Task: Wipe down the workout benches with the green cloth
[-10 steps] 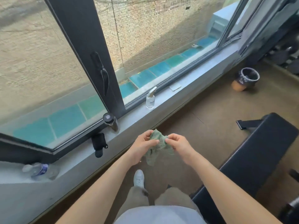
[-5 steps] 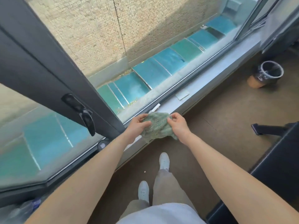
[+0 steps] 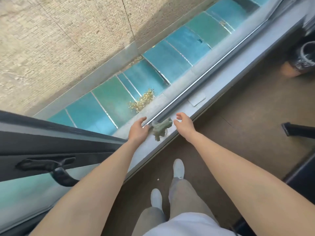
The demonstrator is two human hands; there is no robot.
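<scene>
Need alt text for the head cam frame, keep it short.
A crumpled green cloth lies on the grey windowsill, and neither hand grips it. The left hand and right hand are open on either side of it, seen from above over the person's forearms. The edge of a dark bench shows at far right.

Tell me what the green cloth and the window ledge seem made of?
Green cloth: soft matte fabric, perhaps microfibre; it lies crumpled in limp folds. Window ledge: smooth grey with a dull sheen, maybe painted metal or stone; unclear which.
</scene>
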